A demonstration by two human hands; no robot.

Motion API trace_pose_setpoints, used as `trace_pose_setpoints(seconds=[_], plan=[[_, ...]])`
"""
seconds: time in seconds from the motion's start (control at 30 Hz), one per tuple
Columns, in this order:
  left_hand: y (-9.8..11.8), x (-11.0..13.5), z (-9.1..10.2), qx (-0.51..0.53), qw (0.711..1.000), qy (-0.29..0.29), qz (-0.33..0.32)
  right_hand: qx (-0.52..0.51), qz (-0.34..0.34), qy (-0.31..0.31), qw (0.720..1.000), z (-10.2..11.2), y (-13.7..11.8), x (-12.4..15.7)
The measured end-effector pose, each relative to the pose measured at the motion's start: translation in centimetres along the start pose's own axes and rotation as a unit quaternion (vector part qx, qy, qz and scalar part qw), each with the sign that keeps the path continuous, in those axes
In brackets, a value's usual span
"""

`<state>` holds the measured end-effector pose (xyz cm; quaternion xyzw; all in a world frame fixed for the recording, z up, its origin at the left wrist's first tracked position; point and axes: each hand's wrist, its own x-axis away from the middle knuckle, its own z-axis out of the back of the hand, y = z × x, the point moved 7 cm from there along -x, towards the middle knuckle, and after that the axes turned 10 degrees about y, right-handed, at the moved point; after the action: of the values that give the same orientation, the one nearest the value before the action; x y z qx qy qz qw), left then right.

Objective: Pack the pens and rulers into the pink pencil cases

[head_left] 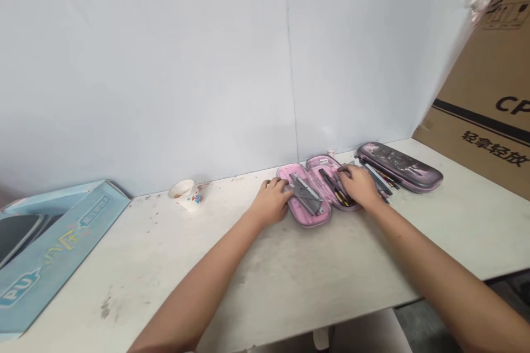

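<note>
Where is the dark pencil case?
At the head view's right, the dark pencil case lies on the table between the right hand and the cardboard box.

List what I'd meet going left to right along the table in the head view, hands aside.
Blue box → paper cup → open pink pencil case → closed dark pencil case → cardboard box.

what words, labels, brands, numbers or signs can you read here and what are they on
"PU": light blue box; its other lettering is too stylised and blurred to read.
"CP": cardboard box, cut off by the picture's edge.
"轻拿轻放": same cardboard box, lower down.
Boxed signs, one apparently a glass: same cardboard box, higher up; blurred.
Open pencil case contents: any print is too small to read.
</note>
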<state>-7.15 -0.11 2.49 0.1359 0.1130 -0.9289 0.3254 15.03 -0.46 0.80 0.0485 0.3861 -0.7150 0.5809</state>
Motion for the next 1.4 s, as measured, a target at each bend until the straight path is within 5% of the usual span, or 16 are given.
trace_pose_setpoints(seconds=[0.13, 0.27, 0.43, 0.6, 0.67, 0.8, 0.97, 1.1, 1.23, 1.4], plan=[[1.0, 2.6, 2.1, 0.063, 0.992, -0.061, -0.088, -0.002, 0.002, -0.036, 0.999, 0.1, 1.3, 0.5], [2.6, 5.3, 4.2, 0.161, 0.977, -0.121, -0.067, -0.032, 0.023, -0.14, 0.989, -2.6, -0.8, 1.7], [3.2, 5.7, 6.0, 0.22, 0.972, -0.077, 0.027, -0.082, 0.034, -0.167, 0.982, -5.3, -3.8, 2.2], [1.8, 3.3, 6.5, 0.222, 0.974, -0.009, 0.043, -0.168, -0.004, -0.15, 0.974, -5.3, -4.0, 2.0], [1.0, 2.0, 6.5, 0.232, 0.971, 0.022, 0.048, -0.26, -0.035, -0.142, 0.954, -4.7, -4.0, 2.0], [-0.2, -0.5, 5.9, 0.273, 0.957, 0.058, 0.083, -0.474, -0.106, -0.113, 0.867, -3.3, -4.2, 2.3], [-0.8, -2.3, 4.3, 0.348, 0.927, 0.044, 0.13, -0.53, -0.131, -0.162, 0.822, -3.3, -5.1, 3.3], [-0.5, -2.4, 3.1, 0.31, 0.944, -0.005, 0.109, -0.539, -0.111, -0.183, 0.815, -3.3, -5.7, 3.6], [-1.8, -1.3, 2.3, 0.185, 0.969, -0.048, 0.16, -0.541, -0.097, -0.184, 0.815, -3.1, -6.2, 3.8], [-4.4, 0.6, 3.9, 0.073, 0.979, -0.01, 0.188, -0.531, -0.096, -0.195, 0.819, -3.1, -6.5, 4.5]])
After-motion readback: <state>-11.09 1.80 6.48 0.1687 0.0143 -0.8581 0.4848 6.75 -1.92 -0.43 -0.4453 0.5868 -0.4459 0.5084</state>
